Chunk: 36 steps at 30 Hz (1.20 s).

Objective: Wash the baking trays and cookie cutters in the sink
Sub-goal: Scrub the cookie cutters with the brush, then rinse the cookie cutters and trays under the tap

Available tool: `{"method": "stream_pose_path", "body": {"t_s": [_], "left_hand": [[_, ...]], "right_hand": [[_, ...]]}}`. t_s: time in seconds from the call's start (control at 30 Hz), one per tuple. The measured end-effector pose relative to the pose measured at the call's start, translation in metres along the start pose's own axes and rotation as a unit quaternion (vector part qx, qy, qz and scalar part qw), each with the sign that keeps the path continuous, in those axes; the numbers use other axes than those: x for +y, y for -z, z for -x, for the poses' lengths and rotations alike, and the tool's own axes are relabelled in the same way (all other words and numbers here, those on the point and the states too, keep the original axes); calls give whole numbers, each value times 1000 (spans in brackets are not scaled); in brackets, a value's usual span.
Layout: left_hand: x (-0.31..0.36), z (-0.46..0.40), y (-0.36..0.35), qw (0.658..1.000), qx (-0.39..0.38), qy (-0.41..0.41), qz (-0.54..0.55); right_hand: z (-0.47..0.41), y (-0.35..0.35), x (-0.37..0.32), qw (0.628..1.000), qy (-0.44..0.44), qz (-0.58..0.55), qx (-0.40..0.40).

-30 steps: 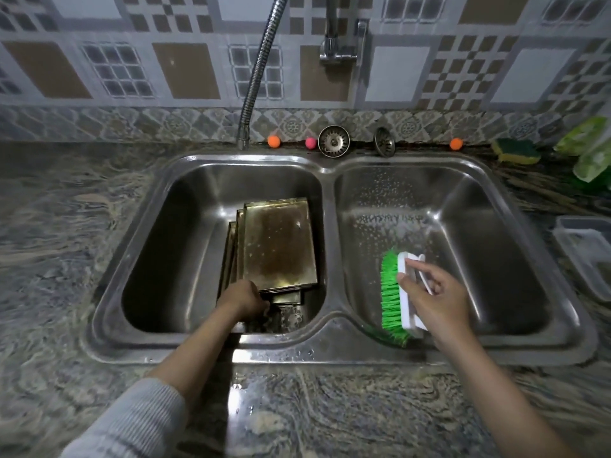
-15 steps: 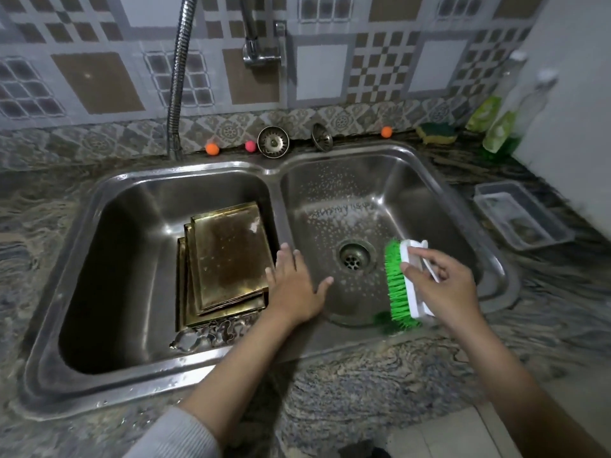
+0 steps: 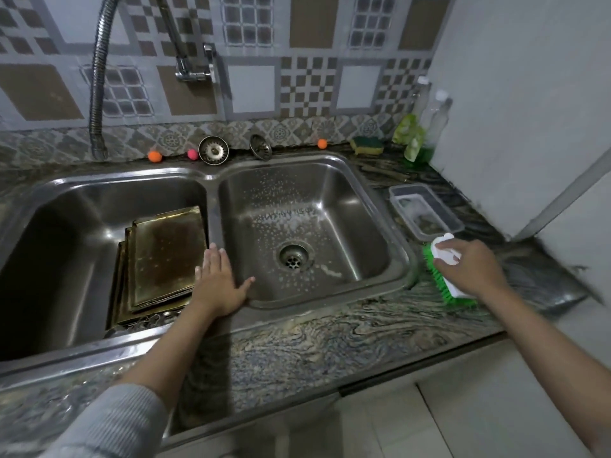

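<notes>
A stack of stained golden baking trays [image 3: 165, 256] lies in the left basin of the steel double sink [image 3: 211, 175]. Metal cookie cutters [image 3: 148, 320] lie at the stack's near edge, partly hidden by the rim. My left hand [image 3: 220, 282] rests flat with straight fingers on the divider between the basins. My right hand [image 3: 472, 267] grips a white scrub brush with green bristles [image 3: 439, 276], held over the counter just right of the sink. The right basin [image 3: 297, 226] is wet, with its drain [image 3: 293, 256] uncovered.
A clear plastic container [image 3: 425, 213] sits on the counter right of the sink. Behind the sink lie two drain strainers [image 3: 214, 150], small coloured balls [image 3: 154, 156], a sponge [image 3: 367, 145] and soap bottles [image 3: 420, 133]. A flexible hose [image 3: 97, 77] and tap [image 3: 195, 69] hang above. A wall stands at the right.
My left hand came out of the left basin and settled on the divider. My right hand carried the brush from the right basin to the counter beside the sink. The view swung right.
</notes>
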<state>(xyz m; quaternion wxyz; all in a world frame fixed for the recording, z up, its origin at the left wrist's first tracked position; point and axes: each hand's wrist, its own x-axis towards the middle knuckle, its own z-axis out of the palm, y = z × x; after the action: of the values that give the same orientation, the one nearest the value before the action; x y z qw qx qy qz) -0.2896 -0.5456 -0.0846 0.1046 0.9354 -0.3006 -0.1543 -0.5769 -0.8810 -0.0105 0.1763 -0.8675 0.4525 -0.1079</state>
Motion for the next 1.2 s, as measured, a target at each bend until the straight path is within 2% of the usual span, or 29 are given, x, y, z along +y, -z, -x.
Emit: {"method": "stream_pose_path", "body": {"t_s": [0.1, 0.33, 0.47, 0.7, 0.87, 0.97, 1.07, 1.2], "left_hand": [[2, 1, 0, 1000, 2, 9, -4], [5, 8, 4, 1000, 6, 17, -15], [12, 13, 16, 1000, 19, 14, -1], [25, 15, 90, 985, 153, -59, 55], [6, 3, 175, 936, 314, -127, 99], [-27, -14, 218, 909, 378, -135, 114], [-64, -36, 249, 888, 407, -162, 141], [-98, -66, 274, 878, 378, -189, 224]], "right_hand": [[-10, -7, 19, 999, 16, 31, -37], [-10, -10, 18, 996, 34, 66, -56], [-2, -4, -9, 995, 78, 63, 29], [-6, -19, -148, 961, 239, -135, 25], [-27, -37, -279, 929, 311, -200, 0], [-47, -43, -351, 917, 336, -216, 7], [-69, -49, -405, 916, 320, -240, 18], [-95, -55, -448, 919, 293, -263, 28]]}}
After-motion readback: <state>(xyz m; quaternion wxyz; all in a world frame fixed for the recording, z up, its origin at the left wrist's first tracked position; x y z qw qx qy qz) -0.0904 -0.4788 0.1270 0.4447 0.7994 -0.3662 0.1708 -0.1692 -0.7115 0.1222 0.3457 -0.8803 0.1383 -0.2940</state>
